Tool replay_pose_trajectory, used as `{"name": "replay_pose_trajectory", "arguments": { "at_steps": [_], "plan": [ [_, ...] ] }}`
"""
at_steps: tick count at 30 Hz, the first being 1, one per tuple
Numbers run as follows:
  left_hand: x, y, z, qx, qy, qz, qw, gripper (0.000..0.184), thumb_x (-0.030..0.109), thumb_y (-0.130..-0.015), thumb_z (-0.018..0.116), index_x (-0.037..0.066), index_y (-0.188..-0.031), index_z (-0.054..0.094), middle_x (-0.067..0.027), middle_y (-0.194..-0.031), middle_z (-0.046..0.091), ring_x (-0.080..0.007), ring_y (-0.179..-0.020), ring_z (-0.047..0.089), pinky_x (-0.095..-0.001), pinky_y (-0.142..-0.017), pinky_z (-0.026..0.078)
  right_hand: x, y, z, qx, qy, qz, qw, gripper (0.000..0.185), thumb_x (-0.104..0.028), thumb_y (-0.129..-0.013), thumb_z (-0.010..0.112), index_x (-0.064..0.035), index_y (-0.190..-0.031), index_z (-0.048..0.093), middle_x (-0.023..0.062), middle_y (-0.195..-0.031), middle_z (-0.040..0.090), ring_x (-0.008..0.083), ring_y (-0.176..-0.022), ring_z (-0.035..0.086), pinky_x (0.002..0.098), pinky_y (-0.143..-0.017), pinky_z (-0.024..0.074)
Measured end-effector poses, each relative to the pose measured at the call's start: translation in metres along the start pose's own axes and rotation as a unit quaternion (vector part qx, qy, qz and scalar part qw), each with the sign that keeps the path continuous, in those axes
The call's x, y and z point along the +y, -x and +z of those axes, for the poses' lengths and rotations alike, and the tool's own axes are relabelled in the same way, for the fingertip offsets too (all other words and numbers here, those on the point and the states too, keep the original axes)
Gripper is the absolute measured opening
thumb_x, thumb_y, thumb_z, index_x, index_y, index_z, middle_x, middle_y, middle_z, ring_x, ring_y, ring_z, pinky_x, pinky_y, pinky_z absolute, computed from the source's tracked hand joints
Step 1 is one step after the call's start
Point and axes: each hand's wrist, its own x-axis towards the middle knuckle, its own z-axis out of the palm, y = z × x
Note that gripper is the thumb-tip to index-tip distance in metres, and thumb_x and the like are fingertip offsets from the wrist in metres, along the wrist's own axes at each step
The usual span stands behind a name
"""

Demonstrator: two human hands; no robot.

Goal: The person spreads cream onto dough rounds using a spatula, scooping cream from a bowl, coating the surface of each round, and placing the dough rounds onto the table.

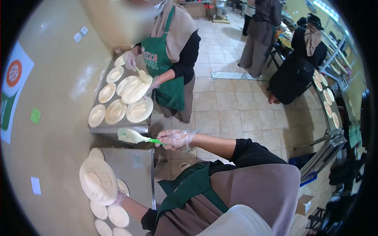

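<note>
My right hand, in a clear plastic glove, is closed around the green handle of a spatula. A thick pale cream coats the spatula's blade, which points left over the gap between two tables. Lower left, my left hand, also gloved, holds a round flat dough base at its edge; most of its fingers are hidden by the base. A mound of cream lies on that base. Below and beside it, more pale bases rest on the metal table.
A co-worker in a green apron spreads cream on a base over another table holding several bases. People stand and crouch at the upper right, near a long table with more bases. A wall borders the left.
</note>
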Motion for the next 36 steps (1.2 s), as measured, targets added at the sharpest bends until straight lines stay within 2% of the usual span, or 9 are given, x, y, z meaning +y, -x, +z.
{"name": "replay_pose_trajectory", "arguments": {
  "at_steps": [4, 6, 7, 10, 16, 18, 23, 32, 36],
  "plan": [
    [-0.005, 0.105, -0.013, 0.031, 0.013, 0.018, 0.999, 0.055, 0.045, -0.087, 0.050, 0.014, -0.132, 0.044, -0.0122, -0.126, 0.052, -0.0291, -0.112, 0.051, -0.0483, -0.093, 0.045, 0.027, 0.017, 0.015, -0.025, -0.013, 0.015, 1.000, 0.018, -0.027, -0.090, 0.048, -0.0133, -0.098, 0.056, -0.0051, -0.058, 0.044, 0.0050, -0.040, 0.036, 0.0223, -0.034, 0.0268],
    [-0.006, 0.146, -0.014, 0.033, 0.017, 0.018, 0.999, 0.055, 0.045, -0.087, 0.050, 0.014, -0.132, 0.044, -0.0122, -0.126, 0.052, -0.0291, -0.112, 0.051, -0.0482, -0.093, 0.045, 0.052, 0.022, 0.023, -0.104, -0.112, 0.050, 0.987, 0.021, -0.031, -0.091, 0.051, -0.0128, -0.101, 0.055, -0.0043, -0.062, 0.045, 0.0043, -0.040, 0.035, 0.0212, -0.034, 0.0270],
    [-0.008, 0.161, -0.012, 0.029, 0.019, 0.016, 0.999, 0.055, 0.045, -0.087, 0.050, 0.014, -0.132, 0.044, -0.0123, -0.126, 0.052, -0.0291, -0.112, 0.051, -0.0482, -0.093, 0.045, 0.060, 0.030, 0.030, -0.101, -0.115, 0.096, 0.984, 0.019, -0.029, -0.090, 0.052, -0.0130, -0.100, 0.055, -0.0040, -0.061, 0.046, 0.0048, -0.039, 0.037, 0.0214, -0.033, 0.0281],
    [-0.012, 0.185, -0.001, 0.006, 0.028, 0.014, 0.999, 0.055, 0.045, -0.087, 0.050, 0.014, -0.132, 0.044, -0.0124, -0.126, 0.052, -0.0291, -0.113, 0.051, -0.0481, -0.093, 0.045, 0.081, 0.056, 0.058, -0.060, -0.052, 0.071, 0.994, 0.018, -0.027, -0.090, 0.052, -0.0124, -0.099, 0.055, -0.0040, -0.060, 0.045, 0.0057, -0.039, 0.038, 0.0217, -0.033, 0.0288],
    [-0.020, 0.160, 0.058, -0.070, 0.055, 0.043, 0.995, 0.055, 0.045, -0.087, 0.050, 0.013, -0.132, 0.043, -0.0125, -0.126, 0.051, -0.0290, -0.113, 0.051, -0.0480, -0.093, 0.045, 0.071, 0.119, 0.053, -0.111, -0.054, 0.076, 0.989, 0.018, -0.025, -0.090, 0.047, -0.0100, -0.097, 0.054, -0.0046, -0.058, 0.044, 0.0062, -0.038, 0.036, 0.0227, -0.033, 0.0278],
    [-0.026, 0.152, 0.085, -0.095, 0.064, 0.055, 0.992, 0.055, 0.044, -0.087, 0.050, 0.013, -0.132, 0.043, -0.0126, -0.127, 0.051, -0.0290, -0.113, 0.051, -0.0479, -0.093, 0.045, 0.060, 0.131, 0.043, -0.091, -0.037, 0.070, 0.993, 0.017, -0.024, -0.091, 0.046, -0.0096, -0.096, 0.054, -0.0046, -0.058, 0.043, 0.0057, -0.039, 0.036, 0.0226, -0.033, 0.0278],
    [-0.047, 0.125, 0.169, -0.160, 0.087, 0.070, 0.981, 0.055, 0.044, -0.087, 0.050, 0.012, -0.132, 0.043, -0.0127, -0.127, 0.051, -0.0290, -0.113, 0.051, -0.0478, -0.093, 0.044, 0.042, 0.153, -0.015, -0.106, -0.137, 0.000, 0.985, 0.017, -0.024, -0.090, 0.047, -0.0092, -0.096, 0.053, -0.0046, -0.059, 0.043, 0.0058, -0.040, 0.036, 0.0226, -0.034, 0.0270],
    [-0.071, 0.085, 0.325, -0.276, 0.110, 0.041, 0.954, 0.055, 0.044, -0.087, 0.049, 0.012, -0.132, 0.043, -0.0130, -0.128, 0.051, -0.0289, -0.114, 0.051, -0.0476, -0.094, 0.044, 0.006, 0.214, -0.116, 0.074, -0.033, 0.037, 0.996, 0.013, -0.022, -0.085, 0.049, -0.0096, -0.088, 0.053, -0.0021, -0.055, 0.042, 0.0089, -0.040, 0.038, 0.0257, -0.035, 0.0266],
    [-0.074, 0.109, 0.364, -0.280, 0.123, 0.035, 0.951, 0.055, 0.044, -0.088, 0.049, 0.011, -0.132, 0.043, -0.0131, -0.128, 0.050, -0.0288, -0.114, 0.051, -0.0475, -0.094, 0.044, 0.004, 0.228, -0.137, 0.027, -0.049, 0.037, 0.998, 0.020, -0.015, -0.085, 0.042, -0.0073, -0.101, 0.051, -0.0042, -0.061, 0.042, 0.0062, -0.039, 0.035, 0.0241, -0.035, 0.0272]
  ]
}}
